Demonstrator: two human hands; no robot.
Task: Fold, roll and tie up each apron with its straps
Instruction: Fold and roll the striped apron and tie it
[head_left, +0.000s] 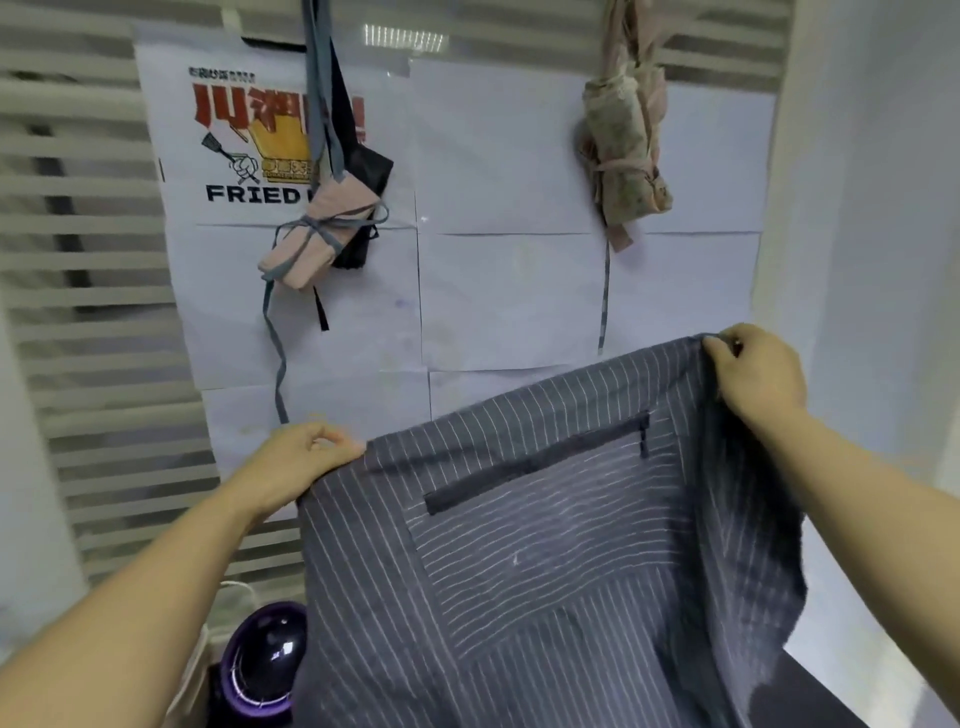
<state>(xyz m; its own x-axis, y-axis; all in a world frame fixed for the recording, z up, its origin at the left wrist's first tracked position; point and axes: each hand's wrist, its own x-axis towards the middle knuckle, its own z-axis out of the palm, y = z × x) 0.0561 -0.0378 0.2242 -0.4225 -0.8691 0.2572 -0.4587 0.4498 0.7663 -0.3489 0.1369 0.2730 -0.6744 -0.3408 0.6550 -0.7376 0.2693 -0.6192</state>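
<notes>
Nearest us, our striped apron (545, 545) hangs spread in the air, its top edge running left to right and tilted up toward the right. Our left hand (306, 457) pinches one upper corner, our right hand (753, 369) grips the other. Behind, well apart, two tied bundles, pink (306, 244) and floral (623, 156), hang against the papered wall (509, 291), with bare wall between them.

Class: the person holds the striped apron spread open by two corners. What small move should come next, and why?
Probably bring the left hand across to the right hand, folding the striped apron in half: it hangs fully open, unfolded, while the tied bundles on the wall are already done.
</notes>
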